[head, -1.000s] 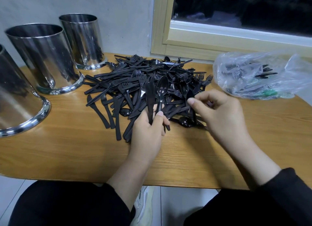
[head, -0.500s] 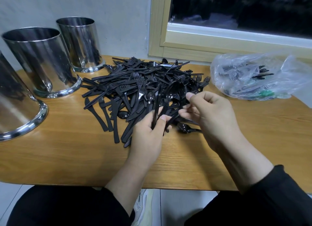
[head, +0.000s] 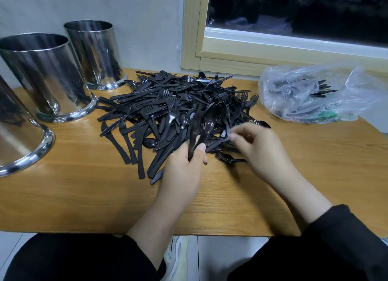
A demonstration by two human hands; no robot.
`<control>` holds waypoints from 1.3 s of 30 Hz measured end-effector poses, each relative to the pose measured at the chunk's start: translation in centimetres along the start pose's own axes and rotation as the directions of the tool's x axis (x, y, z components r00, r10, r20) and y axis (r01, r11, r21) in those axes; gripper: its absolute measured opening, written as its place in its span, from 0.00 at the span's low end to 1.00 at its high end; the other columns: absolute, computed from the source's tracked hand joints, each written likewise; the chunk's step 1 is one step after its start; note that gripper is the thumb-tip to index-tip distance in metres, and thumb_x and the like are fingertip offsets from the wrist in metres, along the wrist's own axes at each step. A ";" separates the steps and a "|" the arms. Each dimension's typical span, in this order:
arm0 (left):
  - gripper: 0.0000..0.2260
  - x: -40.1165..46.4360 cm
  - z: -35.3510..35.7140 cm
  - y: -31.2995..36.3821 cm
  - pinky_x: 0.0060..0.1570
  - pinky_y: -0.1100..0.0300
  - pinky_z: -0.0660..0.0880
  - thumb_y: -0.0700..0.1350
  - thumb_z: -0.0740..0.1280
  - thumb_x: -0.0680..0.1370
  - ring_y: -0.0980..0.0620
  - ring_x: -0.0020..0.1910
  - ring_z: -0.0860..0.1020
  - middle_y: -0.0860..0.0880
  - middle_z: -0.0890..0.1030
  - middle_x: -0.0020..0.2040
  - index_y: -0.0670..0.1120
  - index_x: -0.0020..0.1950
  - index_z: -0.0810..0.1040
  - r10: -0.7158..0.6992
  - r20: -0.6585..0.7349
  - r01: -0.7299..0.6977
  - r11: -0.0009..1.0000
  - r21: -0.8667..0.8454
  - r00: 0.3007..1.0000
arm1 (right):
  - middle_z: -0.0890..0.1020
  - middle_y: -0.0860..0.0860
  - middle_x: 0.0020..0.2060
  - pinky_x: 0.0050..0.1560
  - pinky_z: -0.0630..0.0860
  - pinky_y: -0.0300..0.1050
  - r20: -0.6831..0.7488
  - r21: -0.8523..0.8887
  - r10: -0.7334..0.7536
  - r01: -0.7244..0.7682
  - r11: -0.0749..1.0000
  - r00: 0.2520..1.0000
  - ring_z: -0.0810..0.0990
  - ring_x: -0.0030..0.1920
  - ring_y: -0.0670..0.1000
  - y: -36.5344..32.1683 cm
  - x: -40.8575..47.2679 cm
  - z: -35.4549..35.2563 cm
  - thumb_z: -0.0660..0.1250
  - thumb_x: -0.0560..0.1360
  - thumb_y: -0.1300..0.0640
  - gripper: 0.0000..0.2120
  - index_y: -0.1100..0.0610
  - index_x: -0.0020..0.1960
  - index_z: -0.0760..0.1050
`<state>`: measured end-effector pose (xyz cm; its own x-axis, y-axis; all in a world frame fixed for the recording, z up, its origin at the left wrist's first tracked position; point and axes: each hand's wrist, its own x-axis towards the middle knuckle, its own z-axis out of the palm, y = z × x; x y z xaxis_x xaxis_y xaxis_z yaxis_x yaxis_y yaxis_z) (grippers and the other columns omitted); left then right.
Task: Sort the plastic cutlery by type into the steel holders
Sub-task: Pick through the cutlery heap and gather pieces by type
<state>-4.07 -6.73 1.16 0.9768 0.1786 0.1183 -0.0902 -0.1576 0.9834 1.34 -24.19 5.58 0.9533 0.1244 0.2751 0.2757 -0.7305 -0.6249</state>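
- Heap of black plastic cutlery (head: 178,104) at mid-table: glossy forks, knives and spoons tangled across one another, a few knives strayed toward the near edge.
- Three steel holders, mirror-bright with flared bases, along the left: far holder (head: 95,53) by the wall, middle holder (head: 45,77) just in front, near holder (head: 19,138) cut off by the frame.
- No readable brand, label or writing anywhere.
- Left hand (head: 183,171) at the heap's near edge, thumb and fingers curled round a small bunch of spoons (head: 204,125), bowls pointing away.
- Right hand (head: 259,148) blurred just beside that bunch, fingers bent inward near the pile; holding something or not, impossible to tell.
- Clear plastic bag (head: 315,96) with more black cutlery on the wooden table (head: 73,186), far right.
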 end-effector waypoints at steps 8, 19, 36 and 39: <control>0.17 0.0 0.0 0.4 0.29 0.57 0.60 0.50 0.61 0.84 0.50 0.27 0.62 0.48 0.65 0.28 0.45 0.38 0.75 -0.004 -0.035 0.003 1.000 -0.025 0.999 | 0.77 0.48 0.55 0.58 0.75 0.48 0.284 -0.299 -0.148 0.234 0.925 0.947 0.76 0.57 0.52 3.0 -1.2 1.5 0.71 0.77 0.56 0.18 0.53 0.67 0.78; 0.15 -0.4 0.9 1.0 0.34 0.69 0.72 0.48 0.61 0.85 0.51 0.31 0.79 0.46 0.81 0.31 0.45 0.41 0.79 0.022 -0.035 -0.023 1.000 -0.009 0.999 | 0.82 0.47 0.35 0.38 0.70 0.35 -0.057 0.127 0.071 -0.063 0.990 0.996 0.77 0.36 0.45 1.7 -0.7 -1.1 0.73 0.76 0.56 0.04 0.53 0.44 0.80; 0.18 2.3 5.4 2.4 0.29 0.57 0.63 0.53 0.61 0.85 0.50 0.26 0.65 0.47 0.69 0.28 0.41 0.42 0.76 -0.071 0.280 0.096 0.992 -0.077 0.957 | 0.80 0.52 0.27 0.31 0.70 0.45 -0.161 0.768 0.434 -0.164 0.619 0.886 0.72 0.26 0.48 1.0 1.7 -1.0 0.73 0.77 0.58 0.09 0.60 0.41 0.75; 0.15 3.1 5.4 2.2 0.29 0.56 0.61 0.52 0.65 0.83 0.51 0.28 0.62 0.48 0.67 0.32 0.43 0.42 0.73 -0.060 0.299 0.090 0.992 -0.087 0.952 | 0.80 0.51 0.28 0.28 0.69 0.42 -0.161 0.710 0.397 -0.174 0.682 0.903 0.71 0.26 0.48 1.3 2.3 -1.0 0.73 0.77 0.55 0.12 0.59 0.39 0.76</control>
<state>-0.17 -11.74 2.94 0.9938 -0.1108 0.0122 -0.0184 -0.0554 0.9983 3.75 -25.58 6.12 0.9510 -0.2858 0.1177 0.1100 -0.0430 -0.9930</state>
